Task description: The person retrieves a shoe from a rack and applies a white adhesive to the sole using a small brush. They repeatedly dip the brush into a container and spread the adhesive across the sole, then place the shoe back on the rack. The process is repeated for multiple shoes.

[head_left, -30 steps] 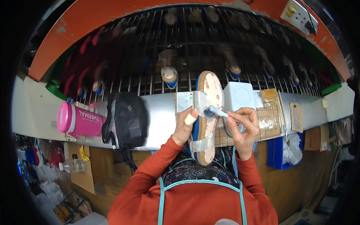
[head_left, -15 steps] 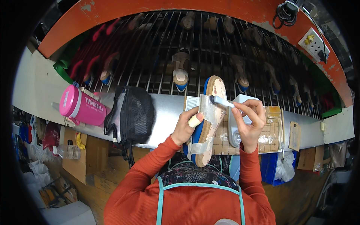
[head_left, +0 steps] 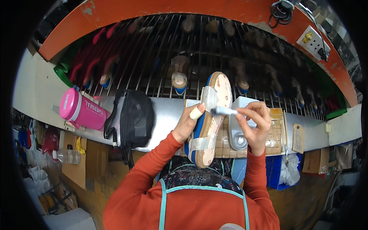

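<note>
You get even, fairly bright light on metal bench [head_left: 168,111], soft glare there. Rack [head_left: 199,50] above falls dim, slightly motion-blurred. Fisheye bends straight edges hard; black vignette rings frame. Lower corners murky, detail lost.

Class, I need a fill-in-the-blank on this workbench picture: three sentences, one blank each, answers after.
1. The left hand holds a ____ sole-up.
2. The right hand holds a brush against the sandal; its sleeve is ____.
3. The bottle beside the black bag is ____.

Answers: sandal; orange; pink
</note>
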A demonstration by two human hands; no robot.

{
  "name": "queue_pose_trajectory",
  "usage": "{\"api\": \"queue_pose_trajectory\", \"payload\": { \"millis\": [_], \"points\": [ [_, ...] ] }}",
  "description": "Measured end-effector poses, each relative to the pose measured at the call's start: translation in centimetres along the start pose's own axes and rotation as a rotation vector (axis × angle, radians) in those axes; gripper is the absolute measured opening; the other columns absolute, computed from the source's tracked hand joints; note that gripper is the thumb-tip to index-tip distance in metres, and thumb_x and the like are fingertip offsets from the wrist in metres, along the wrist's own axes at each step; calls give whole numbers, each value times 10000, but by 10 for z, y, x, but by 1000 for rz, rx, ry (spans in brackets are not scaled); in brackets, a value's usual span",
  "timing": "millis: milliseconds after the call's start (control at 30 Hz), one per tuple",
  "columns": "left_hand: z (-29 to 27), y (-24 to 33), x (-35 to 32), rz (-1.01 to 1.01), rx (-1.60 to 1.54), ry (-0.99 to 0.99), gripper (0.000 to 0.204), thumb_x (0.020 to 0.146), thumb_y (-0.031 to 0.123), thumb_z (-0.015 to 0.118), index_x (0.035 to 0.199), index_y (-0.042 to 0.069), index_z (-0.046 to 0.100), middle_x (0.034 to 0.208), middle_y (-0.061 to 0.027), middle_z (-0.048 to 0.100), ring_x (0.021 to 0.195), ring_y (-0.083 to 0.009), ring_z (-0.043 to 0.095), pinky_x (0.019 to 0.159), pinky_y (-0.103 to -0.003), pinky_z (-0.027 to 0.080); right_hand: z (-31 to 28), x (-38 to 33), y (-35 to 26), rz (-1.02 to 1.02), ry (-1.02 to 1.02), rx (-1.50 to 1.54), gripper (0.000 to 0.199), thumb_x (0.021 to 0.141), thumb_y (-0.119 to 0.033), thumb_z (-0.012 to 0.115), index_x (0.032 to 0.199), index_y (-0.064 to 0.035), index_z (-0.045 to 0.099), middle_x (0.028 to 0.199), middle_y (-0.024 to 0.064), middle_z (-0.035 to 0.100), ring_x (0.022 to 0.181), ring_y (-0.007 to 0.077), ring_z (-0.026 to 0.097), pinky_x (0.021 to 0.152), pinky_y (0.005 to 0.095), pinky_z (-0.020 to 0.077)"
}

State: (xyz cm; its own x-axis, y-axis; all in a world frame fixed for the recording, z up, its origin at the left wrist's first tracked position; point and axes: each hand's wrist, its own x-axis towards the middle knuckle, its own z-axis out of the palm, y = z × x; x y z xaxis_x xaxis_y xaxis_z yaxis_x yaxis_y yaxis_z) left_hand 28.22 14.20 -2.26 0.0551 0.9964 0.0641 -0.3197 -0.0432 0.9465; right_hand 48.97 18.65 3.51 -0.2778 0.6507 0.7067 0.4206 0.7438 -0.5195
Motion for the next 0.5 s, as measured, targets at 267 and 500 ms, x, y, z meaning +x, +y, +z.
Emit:
{"api": "queue_pose_trajectory", "payload": {
  "millis": [267, 500],
  "points": [
    [5, -7, -4, 103, 88, -60, 635, 948, 551, 469, 1087, -50, 616, 955, -99, 654, 845, -132, 604, 763, -266, 475, -5, 12, -1, -28, 82, -122, 174, 712, -147, 798, 875, -98, 758, 808, 2, 585, 662, 115, 491, 724, 298, 294],
    [10, -4, 2, -92, -146, -113, 768, 915, 673, 391, 1226, -13, 545, 1004, -95, 661, 847, -133, 645, 722, -276, 524, -20, 0, -1, -12, -170, 121, 182, 696, -155, 813, 864, -105, 765, 827, 5, 597, 693, 113, 524, 738, 296, 335]
  ]
}}
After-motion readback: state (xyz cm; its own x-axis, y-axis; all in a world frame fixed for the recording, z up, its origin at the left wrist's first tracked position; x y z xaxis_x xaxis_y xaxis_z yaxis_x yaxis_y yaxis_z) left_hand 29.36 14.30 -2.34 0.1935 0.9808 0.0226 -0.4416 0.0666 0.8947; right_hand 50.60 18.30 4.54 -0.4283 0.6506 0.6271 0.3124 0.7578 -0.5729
